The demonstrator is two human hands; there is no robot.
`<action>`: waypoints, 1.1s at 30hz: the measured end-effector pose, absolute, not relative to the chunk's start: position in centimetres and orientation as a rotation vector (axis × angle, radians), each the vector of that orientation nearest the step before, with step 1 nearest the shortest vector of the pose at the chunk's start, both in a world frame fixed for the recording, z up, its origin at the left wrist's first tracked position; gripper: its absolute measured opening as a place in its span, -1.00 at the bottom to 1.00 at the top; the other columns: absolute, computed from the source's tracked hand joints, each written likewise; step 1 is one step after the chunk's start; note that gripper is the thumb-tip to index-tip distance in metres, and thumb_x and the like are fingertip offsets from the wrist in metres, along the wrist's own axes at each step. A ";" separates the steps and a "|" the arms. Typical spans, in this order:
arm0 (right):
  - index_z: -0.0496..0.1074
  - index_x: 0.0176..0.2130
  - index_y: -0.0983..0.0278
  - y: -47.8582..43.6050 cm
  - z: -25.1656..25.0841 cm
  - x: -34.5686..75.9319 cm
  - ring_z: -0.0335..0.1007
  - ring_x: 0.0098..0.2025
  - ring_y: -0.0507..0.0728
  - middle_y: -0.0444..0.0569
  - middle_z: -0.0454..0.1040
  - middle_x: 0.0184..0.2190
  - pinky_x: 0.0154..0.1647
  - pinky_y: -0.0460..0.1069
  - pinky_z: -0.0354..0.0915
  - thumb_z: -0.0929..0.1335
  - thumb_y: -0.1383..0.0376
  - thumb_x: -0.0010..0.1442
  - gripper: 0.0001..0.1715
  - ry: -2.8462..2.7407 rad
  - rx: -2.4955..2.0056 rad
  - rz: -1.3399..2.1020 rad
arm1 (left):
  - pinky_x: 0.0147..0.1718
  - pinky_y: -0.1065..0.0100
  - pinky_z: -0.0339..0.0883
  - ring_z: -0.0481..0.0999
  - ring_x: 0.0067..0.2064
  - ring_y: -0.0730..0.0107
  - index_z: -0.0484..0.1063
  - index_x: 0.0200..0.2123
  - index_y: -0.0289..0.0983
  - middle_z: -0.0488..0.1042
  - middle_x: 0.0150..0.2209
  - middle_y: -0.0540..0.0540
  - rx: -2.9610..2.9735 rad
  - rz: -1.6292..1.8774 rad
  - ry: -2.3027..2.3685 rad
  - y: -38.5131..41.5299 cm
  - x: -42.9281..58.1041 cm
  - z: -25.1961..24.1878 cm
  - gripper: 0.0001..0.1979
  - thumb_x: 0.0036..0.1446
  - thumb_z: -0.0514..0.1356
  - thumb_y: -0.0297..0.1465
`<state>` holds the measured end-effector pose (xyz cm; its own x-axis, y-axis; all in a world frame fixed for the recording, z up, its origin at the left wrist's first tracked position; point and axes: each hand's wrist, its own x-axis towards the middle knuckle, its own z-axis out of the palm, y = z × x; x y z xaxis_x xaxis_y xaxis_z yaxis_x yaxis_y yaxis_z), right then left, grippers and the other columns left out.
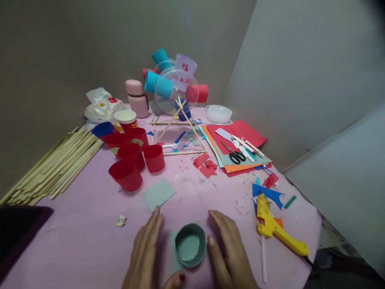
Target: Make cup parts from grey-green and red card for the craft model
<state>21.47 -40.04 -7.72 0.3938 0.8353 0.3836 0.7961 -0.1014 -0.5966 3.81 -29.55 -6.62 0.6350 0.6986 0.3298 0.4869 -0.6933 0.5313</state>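
A small grey-green paper cup [190, 245] stands upright on a piece of grey-green paper [175, 257] at the front of the table. My left hand [147, 249] rests to its left with fingers stretched out, and its thumb lies near the cup's lower edge. On the other side is my right hand [228, 247], fingers apart, the thumb close beside the cup's rim. Neither hand grips the cup; whether the right thumb touches it I cannot tell. A flat grey-green paper square [159, 194] lies just beyond my left fingertips.
Several red paper cups [125, 176] stand at left, near bundled wooden sticks [57, 164] and a dark tablet-like device [21, 237]. A yellow glue gun [278, 230] lies right. Behind are a stick-framed wheel model [177, 120], coloured paper [249, 132], black-handled scissors [236, 155] and a pink flask [137, 98].
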 end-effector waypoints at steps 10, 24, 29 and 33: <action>0.18 0.22 0.39 -39.5 -4.2 21.8 -0.10 0.32 0.39 0.27 0.02 0.30 0.20 0.39 0.03 0.30 0.31 0.12 -0.31 -1.778 -2.151 0.475 | 0.03 -0.31 0.16 0.21 0.23 -0.04 -0.39 0.31 -0.13 0.27 0.21 -0.23 2.848 0.346 0.722 -28.3 2.8 -6.8 -0.15 0.14 0.15 -0.32; 0.35 0.08 0.43 -38.4 -4.1 22.5 -0.06 0.29 0.32 0.25 0.12 0.25 0.27 0.17 -0.08 0.43 0.40 -0.11 -0.29 -1.539 -1.960 0.713 | 0.22 -0.16 -0.18 0.25 0.20 0.11 -0.02 0.27 -0.18 0.31 0.19 -0.16 2.492 0.322 0.771 -28.3 3.4 -5.5 -0.29 0.07 0.17 -0.44; 0.46 -0.13 0.39 -37.5 -4.6 23.1 0.23 0.06 0.20 0.16 0.39 -0.03 0.10 0.04 0.14 0.30 0.37 0.10 -0.68 -1.462 -1.830 0.690 | 0.23 -0.06 -0.16 0.24 0.19 0.16 0.00 0.26 -0.18 0.30 0.18 -0.14 2.475 0.383 0.753 -28.2 3.0 -6.2 -0.33 0.09 0.13 -0.44; 0.48 -0.31 0.35 -36.1 -4.6 23.2 0.36 -0.27 0.15 0.03 0.47 -0.36 -0.23 0.01 0.25 0.26 0.33 0.13 -0.78 -1.312 -1.797 0.759 | 0.22 -0.03 -0.15 0.29 0.15 0.10 0.05 0.25 -0.23 0.34 0.15 -0.16 2.502 0.484 0.733 -27.8 2.9 -7.7 -0.30 0.02 0.14 -0.45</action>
